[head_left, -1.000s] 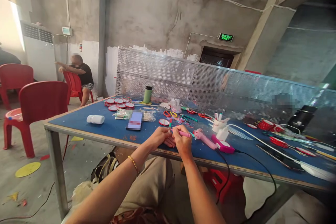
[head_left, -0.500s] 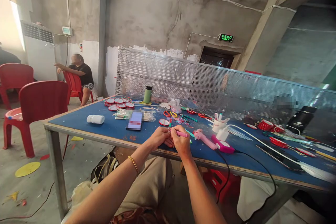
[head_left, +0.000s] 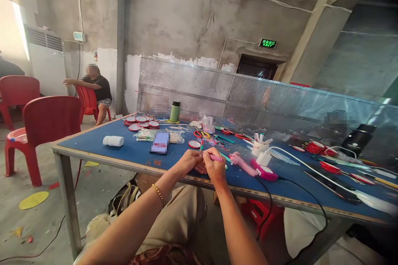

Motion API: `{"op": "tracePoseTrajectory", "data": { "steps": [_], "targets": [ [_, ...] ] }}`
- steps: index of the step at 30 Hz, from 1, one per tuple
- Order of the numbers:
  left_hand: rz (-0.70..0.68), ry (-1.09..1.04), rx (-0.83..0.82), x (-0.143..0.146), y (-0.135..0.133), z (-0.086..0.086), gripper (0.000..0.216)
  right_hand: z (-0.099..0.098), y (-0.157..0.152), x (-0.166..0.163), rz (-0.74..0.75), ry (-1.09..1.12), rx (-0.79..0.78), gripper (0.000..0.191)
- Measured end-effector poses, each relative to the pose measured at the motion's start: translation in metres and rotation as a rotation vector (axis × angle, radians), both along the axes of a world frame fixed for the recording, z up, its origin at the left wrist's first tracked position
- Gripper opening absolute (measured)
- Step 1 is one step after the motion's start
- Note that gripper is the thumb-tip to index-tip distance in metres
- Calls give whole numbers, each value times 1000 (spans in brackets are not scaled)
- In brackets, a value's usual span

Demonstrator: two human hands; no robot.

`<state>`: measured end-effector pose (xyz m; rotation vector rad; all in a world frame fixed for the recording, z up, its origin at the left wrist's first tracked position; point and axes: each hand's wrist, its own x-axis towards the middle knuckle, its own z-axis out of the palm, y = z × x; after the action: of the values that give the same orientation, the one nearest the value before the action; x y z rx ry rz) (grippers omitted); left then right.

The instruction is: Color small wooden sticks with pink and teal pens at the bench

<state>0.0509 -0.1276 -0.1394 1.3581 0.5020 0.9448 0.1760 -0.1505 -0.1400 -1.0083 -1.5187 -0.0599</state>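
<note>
At the near edge of the blue table point(head_left: 93, 149), my two hands meet. My left hand point(head_left: 190, 162) is closed, its fingertips pinching the lower end of a small, thin red-and-green stick point(head_left: 202, 145). Against that stick, my right hand point(head_left: 215, 169) grips a pink marker point(head_left: 215, 157) like a pen. The marker's tip is hidden among the fingers. Just beyond my left hand lies a round white disc with a red rim point(head_left: 194, 144). To the right of my right hand is a pink hand tool point(head_left: 244, 165), beside a magenta box point(head_left: 264, 170) with a black cable.
A phone point(head_left: 159, 142), a white bottle point(head_left: 113, 141) and a pile of red-rimmed discs point(head_left: 141, 123) lie to the left. A green flask point(head_left: 175, 112) stands behind. Rightward are a cup of markers point(head_left: 260, 145) and a trailing white cable. A person point(head_left: 96, 87) sits farther off.
The view has shifted very slightly. Both hands keep their hold on the stick and marker, with no clear movement.
</note>
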Motion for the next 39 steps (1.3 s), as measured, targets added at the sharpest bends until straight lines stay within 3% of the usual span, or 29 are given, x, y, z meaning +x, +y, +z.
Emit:
{"op": "tracePoseTrajectory", "data": {
  "steps": [14,31,39],
  "targets": [
    [16,13,-16,0,-1,1,30,-2,2,1,-28,-1,-1,20],
    [12,-1,6,6,2,-1,17,0,4,5,50,-26,-14,23],
    [5,5,31,3,1,-2,31,-1,3,3,-3,10,2,22]
  ]
}}
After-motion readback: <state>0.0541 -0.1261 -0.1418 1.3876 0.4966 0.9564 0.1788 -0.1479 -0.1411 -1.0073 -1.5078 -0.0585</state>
